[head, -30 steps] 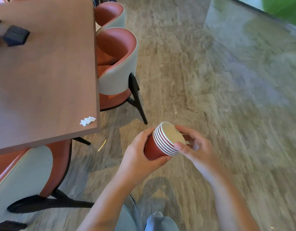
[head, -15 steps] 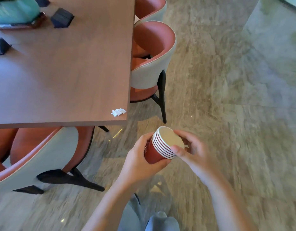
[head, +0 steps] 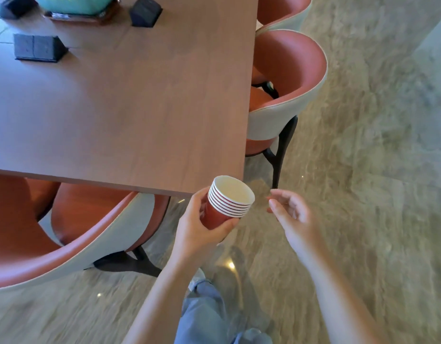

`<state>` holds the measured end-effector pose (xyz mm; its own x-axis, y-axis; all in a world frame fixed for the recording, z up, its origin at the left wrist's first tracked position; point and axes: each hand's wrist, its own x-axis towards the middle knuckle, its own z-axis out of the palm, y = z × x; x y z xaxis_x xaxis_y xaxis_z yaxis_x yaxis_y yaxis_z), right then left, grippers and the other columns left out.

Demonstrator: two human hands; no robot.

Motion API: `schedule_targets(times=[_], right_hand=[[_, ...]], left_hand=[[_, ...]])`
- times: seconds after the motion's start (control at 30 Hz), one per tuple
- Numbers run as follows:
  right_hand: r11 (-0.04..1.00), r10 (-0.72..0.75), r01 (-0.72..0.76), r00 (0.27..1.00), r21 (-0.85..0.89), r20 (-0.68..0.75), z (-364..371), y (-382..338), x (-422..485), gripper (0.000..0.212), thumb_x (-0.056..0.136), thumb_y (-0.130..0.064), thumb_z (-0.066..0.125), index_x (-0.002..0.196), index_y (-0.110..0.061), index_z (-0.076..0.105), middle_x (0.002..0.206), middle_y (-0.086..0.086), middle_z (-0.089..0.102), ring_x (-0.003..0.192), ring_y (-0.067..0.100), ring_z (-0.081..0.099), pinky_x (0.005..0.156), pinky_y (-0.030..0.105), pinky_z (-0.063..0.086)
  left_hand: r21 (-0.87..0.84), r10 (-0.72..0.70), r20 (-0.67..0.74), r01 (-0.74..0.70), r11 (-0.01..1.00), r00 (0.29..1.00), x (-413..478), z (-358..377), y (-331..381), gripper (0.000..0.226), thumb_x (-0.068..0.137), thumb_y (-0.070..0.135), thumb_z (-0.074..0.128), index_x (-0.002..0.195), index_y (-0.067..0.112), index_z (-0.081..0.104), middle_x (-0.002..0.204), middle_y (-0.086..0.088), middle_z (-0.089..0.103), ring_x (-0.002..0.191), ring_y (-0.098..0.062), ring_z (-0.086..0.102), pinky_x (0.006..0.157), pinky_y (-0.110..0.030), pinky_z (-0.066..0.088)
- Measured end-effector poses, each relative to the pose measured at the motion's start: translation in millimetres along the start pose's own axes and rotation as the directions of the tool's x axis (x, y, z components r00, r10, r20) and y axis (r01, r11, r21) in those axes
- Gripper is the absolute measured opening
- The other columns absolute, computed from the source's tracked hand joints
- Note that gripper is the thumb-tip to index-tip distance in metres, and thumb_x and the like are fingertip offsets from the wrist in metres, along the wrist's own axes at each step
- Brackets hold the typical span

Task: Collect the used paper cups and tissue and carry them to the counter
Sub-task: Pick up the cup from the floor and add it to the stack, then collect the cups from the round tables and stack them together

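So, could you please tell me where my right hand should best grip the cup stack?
Probably the red wall just under the rims, coming from the right: the cup stack tilts that way, and the left hand wraps its base.

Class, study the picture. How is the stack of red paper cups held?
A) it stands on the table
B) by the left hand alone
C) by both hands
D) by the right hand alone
B: the left hand grips the stack of red paper cups; the right hand hangs beside it, touching nothing.
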<state>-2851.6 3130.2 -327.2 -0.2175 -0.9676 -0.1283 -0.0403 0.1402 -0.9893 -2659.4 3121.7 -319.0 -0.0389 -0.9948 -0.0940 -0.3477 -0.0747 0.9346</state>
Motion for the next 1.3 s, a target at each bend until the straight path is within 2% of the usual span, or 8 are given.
schedule_targets(times=[0.1, 0.27, 0.4, 0.57, 0.67, 0.83, 1.1, 1.3], right_hand=[[0.997, 0.012, -0.011, 1.000, -0.074, 0.003, 28.9, 10.3, 28.7, 0.019, 0.086, -0.012, 0.060, 0.092, -0.029, 0.059, 0.087, -0.006, 0.062, 0.078, 0.011, 0.056, 0.069, 0.009, 0.045], [0.957, 0.010, -0.016, 1.000, -0.289, -0.022, 69.1, 30.9, 64.1, 0.023, 0.084, -0.020, 0.064, 0.091, -0.040, 0.054, 0.094, -0.011, 0.059, 0.072, -0.010, 0.051, 0.064, 0.002, 0.039], [0.926, 0.061, -0.064, 0.998, -0.373, -0.020, 88.3, 51.4, 80.9, 0.024, 0.077, -0.029, 0.065, 0.090, -0.045, 0.053, 0.097, -0.016, 0.053, 0.076, -0.005, 0.052, 0.065, 0.004, 0.039], [0.804, 0.079, -0.087, 0.996, -0.588, -0.039, 101.6, 79.9, 92.0, 0.026, 0.074, -0.013, 0.072, 0.095, -0.019, 0.059, 0.093, -0.005, 0.047, 0.070, 0.005, 0.051, 0.063, 0.011, 0.037], [0.762, 0.066, -0.108, 0.994, -0.638, -0.089, 105.5, 86.2, 95.6, 0.024, 0.073, -0.011, 0.074, 0.092, -0.014, 0.059, 0.090, -0.003, 0.046, 0.068, 0.011, 0.051, 0.059, 0.012, 0.038], [0.736, 0.048, -0.100, 0.994, -0.669, -0.097, 115.6, 83.5, 105.5, 0.017, 0.076, -0.009, 0.071, 0.089, -0.013, 0.061, 0.091, -0.001, 0.049, 0.068, 0.011, 0.052, 0.057, 0.015, 0.040], [0.727, 0.004, -0.021, 1.000, -0.687, -0.026, 117.2, 81.4, 120.1, 0.005, 0.081, -0.007, 0.064, 0.079, -0.012, 0.067, 0.084, 0.000, 0.056, 0.064, 0.011, 0.052, 0.054, 0.012, 0.036], [0.761, -0.012, 0.120, 0.985, -0.638, 0.172, 113.0, 64.2, 136.4, 0.006, 0.081, -0.007, 0.065, 0.078, -0.013, 0.066, 0.078, -0.004, 0.059, 0.064, 0.006, 0.053, 0.059, 0.006, 0.038]], left_hand=[[-0.012, -0.028, -0.034, 0.028, 1.000, 0.999, 29.4, -25.8, -9.2, 0.063, 0.061, 0.034, 0.083, 0.106, 0.054, 0.044, 0.102, 0.042, 0.053, 0.097, 0.015, 0.052, 0.071, 0.000, 0.041], [-0.005, -0.027, -0.061, 0.027, 1.000, 0.998, 76.4, -59.4, -15.1, 0.062, 0.063, 0.032, 0.082, 0.105, 0.055, 0.043, 0.101, 0.044, 0.053, 0.097, 0.016, 0.052, 0.073, -0.003, 0.044], [-0.001, -0.044, -0.052, 0.044, 0.999, 0.998, 105.2, -78.2, -20.7, 0.062, 0.062, 0.037, 0.081, 0.105, 0.057, 0.041, 0.101, 0.046, 0.051, 0.098, 0.018, 0.050, 0.074, -0.001, 0.043], [-0.007, -0.062, -0.064, 0.062, 0.998, 0.996, 130.1, -94.1, -31.5, 0.065, 0.061, 0.034, 0.080, 0.111, 0.050, 0.042, 0.100, 0.035, 0.055, 0.097, 0.020, 0.049, 0.070, 0.001, 0.041], [-0.003, -0.058, -0.049, 0.058, 0.998, 0.997, 142.7, -100.0, -36.1, 0.065, 0.063, 0.031, 0.081, 0.112, 0.048, 0.042, 0.103, 0.032, 0.054, 0.098, 0.021, 0.049, 0.068, 0.001, 0.041], [-0.010, -0.049, -0.034, 0.049, 0.999, 0.998, 156.1, -106.1, -36.2, 0.063, 0.062, 0.035, 0.081, 0.105, 0.058, 0.042, 0.102, 0.046, 0.051, 0.098, 0.020, 0.049, 0.071, 0.000, 0.042], [-0.026, -0.060, -0.119, 0.057, 0.998, 0.991, 144.8, -102.9, -33.0, 0.065, 0.064, 0.027, 0.083, 0.108, 0.052, 0.042, 0.102, 0.036, 0.055, 0.098, 0.018, 0.050, 0.071, 0.000, 0.042], [-0.061, -0.112, -0.291, 0.098, 0.993, 0.950, 119.2, -101.0, -18.9, 0.062, 0.064, 0.030, 0.082, 0.106, 0.053, 0.043, 0.102, 0.044, 0.052, 0.098, 0.018, 0.050, 0.070, 0.000, 0.042]])
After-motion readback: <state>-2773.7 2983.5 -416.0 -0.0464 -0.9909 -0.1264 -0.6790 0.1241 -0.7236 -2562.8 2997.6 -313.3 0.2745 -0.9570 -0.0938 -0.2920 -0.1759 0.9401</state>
